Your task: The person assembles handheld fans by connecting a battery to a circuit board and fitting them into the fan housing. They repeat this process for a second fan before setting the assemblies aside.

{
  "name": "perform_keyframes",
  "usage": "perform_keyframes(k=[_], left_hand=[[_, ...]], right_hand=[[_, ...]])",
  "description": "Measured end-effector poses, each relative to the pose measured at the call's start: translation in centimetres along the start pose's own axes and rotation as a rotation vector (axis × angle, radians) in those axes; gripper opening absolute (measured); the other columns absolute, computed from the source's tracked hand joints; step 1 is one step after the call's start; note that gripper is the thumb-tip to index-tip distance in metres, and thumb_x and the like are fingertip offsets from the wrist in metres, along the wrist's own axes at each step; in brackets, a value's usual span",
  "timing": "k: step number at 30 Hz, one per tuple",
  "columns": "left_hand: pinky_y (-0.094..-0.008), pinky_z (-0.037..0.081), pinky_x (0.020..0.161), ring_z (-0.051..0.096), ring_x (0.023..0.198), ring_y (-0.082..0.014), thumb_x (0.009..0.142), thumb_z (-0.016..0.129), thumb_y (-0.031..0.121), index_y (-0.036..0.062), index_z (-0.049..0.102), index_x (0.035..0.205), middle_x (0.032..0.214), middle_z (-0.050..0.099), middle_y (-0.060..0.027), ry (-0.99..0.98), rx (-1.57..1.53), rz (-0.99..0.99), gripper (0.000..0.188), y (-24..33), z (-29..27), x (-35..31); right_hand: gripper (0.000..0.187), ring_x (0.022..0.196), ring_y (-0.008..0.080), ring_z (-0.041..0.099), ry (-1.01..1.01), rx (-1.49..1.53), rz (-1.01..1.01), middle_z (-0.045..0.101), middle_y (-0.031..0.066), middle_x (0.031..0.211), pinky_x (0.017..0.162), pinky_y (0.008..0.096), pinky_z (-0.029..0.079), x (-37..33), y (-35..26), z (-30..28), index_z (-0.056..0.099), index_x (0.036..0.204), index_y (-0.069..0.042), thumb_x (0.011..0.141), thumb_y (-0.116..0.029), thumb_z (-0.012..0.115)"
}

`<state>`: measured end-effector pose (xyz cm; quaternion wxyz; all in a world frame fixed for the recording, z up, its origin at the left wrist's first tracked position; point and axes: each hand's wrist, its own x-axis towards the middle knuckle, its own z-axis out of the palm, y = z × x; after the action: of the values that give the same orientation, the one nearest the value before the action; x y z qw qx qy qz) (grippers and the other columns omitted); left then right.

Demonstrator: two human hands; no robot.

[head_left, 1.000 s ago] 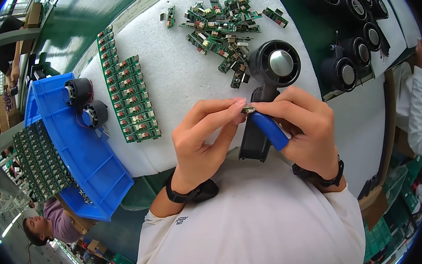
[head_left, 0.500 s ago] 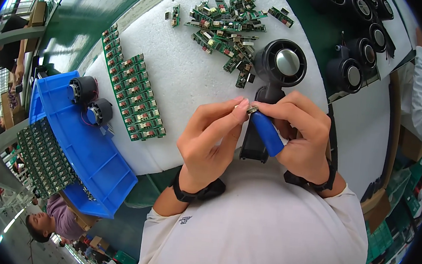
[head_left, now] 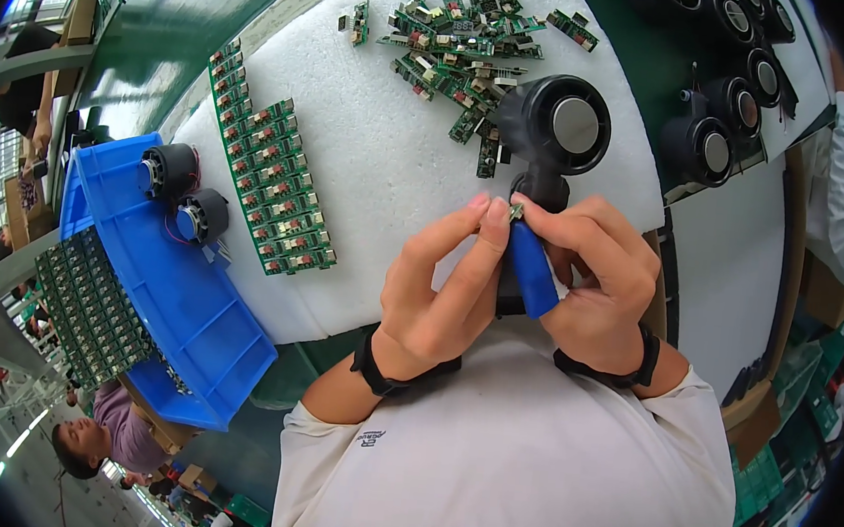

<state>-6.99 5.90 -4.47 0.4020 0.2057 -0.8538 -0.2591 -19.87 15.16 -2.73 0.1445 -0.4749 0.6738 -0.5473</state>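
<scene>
My right hand (head_left: 597, 274) is closed, pinching a small green and metallic electronic part (head_left: 517, 212) between its fingertips. A blue sleeve-like cover (head_left: 534, 273) runs down from the pinch, apparently over the thumb. My left hand (head_left: 445, 286) is closed too, thumb and fingertips pressed together right beside that part; whatever is between them is hidden. Under and beyond both hands lies a black device (head_left: 545, 124) with a round ringed head, a silver disc in its middle and a handle toward me. The hands cover most of the handle.
Loose circuit boards (head_left: 461, 51) lie heaped on the white foam sheet (head_left: 362, 148). Two joined board panels (head_left: 274, 180) lie to the left. A blue bin (head_left: 207, 315) bears two black motors (head_left: 202, 216) and a larger board panel (head_left: 92, 305). Black round-headed devices (head_left: 703, 148) stand far right.
Both hands have shifted slightly right, the left one most, and its fingers have straightened upward. The blue cover has turned more upright. The device's head has moved slightly left.
</scene>
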Motion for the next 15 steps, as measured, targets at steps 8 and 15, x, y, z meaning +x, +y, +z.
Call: perform_keyframes(k=[8, 15], left_hand=[[-0.0289, 0.060, 0.075, 0.071, 0.087, -0.0236, 0.079, 0.066, -0.021, 0.0001, 0.074, 0.112, 0.109, 0.069, -0.0163, -0.006, -0.540, -0.297, 0.040, -0.7, 0.7, 0.8], [-0.0332, 0.059, 0.082, 0.069, 0.100, -0.0271, 0.084, 0.072, -0.010, -0.0013, 0.070, 0.117, 0.121, 0.063, -0.0185, -0.107, -0.477, -0.206, 0.034, -1.0, -0.5, 2.0]], right_hand=[[0.049, 0.089, 0.0195, 0.063, -0.019, -0.202, -0.153, 0.064, 0.0107, 0.107, 0.074, 0.0285, 0.050, 4.4, 1.4, -3.3, 0.070, 0.122, -0.003, 0.074, 0.003, 0.076], [0.062, 0.107, 0.0263, 0.065, -0.377, -0.275, -0.110, 0.065, 0.0118, 0.126, 0.082, 0.0305, 0.052, 8.7, -0.4, -5.8, 0.061, 0.136, -0.008, 0.077, -0.004, 0.079]])
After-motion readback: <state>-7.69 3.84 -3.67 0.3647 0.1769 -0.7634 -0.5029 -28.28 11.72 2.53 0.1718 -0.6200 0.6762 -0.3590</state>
